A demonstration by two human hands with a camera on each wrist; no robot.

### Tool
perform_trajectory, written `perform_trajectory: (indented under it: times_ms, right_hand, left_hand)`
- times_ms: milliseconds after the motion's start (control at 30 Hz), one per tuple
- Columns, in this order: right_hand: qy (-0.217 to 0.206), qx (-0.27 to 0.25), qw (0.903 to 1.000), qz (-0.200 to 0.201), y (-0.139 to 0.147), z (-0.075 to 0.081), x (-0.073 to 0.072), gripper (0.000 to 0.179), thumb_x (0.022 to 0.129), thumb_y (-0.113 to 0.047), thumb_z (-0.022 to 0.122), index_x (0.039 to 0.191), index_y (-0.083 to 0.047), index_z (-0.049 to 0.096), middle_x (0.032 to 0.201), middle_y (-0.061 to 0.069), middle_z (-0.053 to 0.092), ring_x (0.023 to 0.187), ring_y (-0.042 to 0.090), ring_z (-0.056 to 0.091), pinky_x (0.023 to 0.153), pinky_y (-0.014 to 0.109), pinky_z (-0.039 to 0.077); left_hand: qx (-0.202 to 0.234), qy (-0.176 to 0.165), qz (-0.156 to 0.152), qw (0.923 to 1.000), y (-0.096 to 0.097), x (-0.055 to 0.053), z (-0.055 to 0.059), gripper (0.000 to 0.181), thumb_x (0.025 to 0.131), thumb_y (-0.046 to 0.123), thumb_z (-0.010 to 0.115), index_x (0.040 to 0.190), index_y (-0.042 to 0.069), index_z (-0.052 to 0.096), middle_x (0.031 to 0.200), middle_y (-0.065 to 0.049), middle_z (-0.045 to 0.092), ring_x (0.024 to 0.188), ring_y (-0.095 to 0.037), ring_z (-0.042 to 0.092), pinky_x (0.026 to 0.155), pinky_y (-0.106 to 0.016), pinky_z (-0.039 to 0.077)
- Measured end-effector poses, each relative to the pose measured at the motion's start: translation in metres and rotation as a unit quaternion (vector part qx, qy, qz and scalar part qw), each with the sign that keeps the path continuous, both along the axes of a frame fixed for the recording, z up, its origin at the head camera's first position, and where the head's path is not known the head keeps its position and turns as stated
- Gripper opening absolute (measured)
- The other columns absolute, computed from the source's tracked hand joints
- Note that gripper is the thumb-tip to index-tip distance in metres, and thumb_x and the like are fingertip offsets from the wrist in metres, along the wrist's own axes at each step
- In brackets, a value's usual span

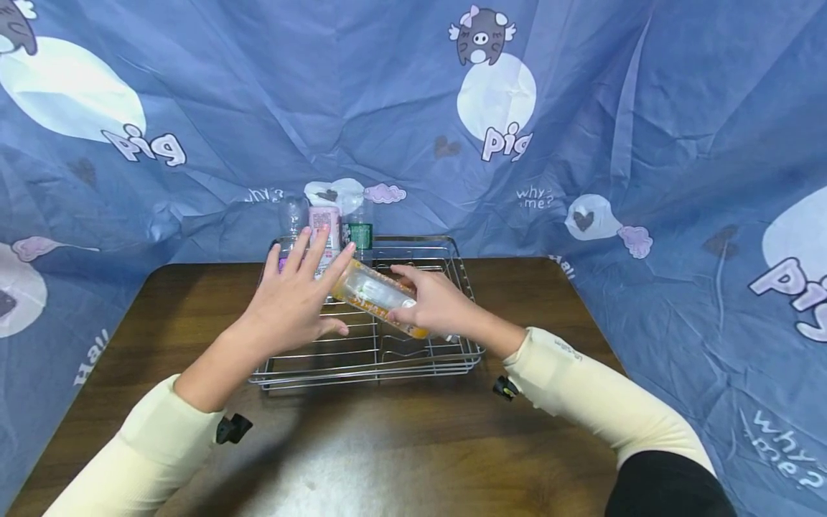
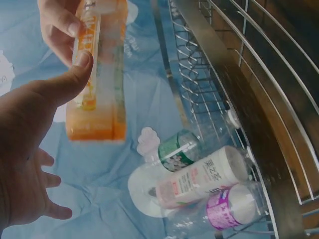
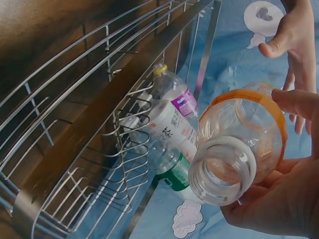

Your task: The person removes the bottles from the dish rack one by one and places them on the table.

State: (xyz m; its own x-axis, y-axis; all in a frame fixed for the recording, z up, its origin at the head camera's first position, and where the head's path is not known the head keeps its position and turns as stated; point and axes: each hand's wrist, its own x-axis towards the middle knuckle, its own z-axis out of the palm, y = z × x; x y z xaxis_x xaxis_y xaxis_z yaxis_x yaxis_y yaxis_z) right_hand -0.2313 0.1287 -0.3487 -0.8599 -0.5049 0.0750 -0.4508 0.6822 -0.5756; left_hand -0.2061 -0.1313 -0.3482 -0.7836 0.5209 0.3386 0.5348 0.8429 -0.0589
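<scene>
1. Sleeves (image 1: 575, 388) of cream fabric cover both forearms, reaching over a dark brown wooden table (image 1: 388, 445).
2. The left hand (image 1: 291, 305) is spread and grasps nothing; whether it touches the nearby held bottle cannot be told. A careless inward sweep could knock that bottle askew.
3. The right hand (image 1: 442, 305) grips a long, clear-and-orange plastic bottle (image 1: 377, 291), uncapped, near its neck. The bottle tilts above the rack. Held at one end only, its smooth body could twist or slip.
4. Beneath is a rectangular chrome wire rack (image 2: 214, 50). Lowered off-line, the open mouth could snag on a wire.
5. At the rack's far left, a purple-labelled clear bottle (image 3: 184, 102), a pink-and-white bottle (image 3: 172, 127) and a green-labelled clear bottle (image 3: 174, 172) stand close together, seemingly neck-down; one bump could topple all three.
6. Behind hangs a blue pig-print cloth (image 1: 388, 86), near enough for a falling bottle to lean into.
</scene>
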Motion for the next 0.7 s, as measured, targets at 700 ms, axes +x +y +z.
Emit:
perform_trajectory:
  times_ms: [700]
  right_hand:
    - [0.045,0.046,0.9969,0.047,-0.012,-0.002,0.011,0.082,0.081,-0.029,0.083,0.148,-0.001,0.047,0.115,0.010,0.069,0.088,0.016,0.063,0.074,0.025,0.054]
  left_hand:
    - [-0.051,0.021,-0.046,0.9974,0.021,0.004,-0.010,0.123,0.064,0.068,0.085,0.161,0.023,0.026,0.166,-0.020,0.016,0.150,-0.045,0.012,0.107,-0.081,0.013]
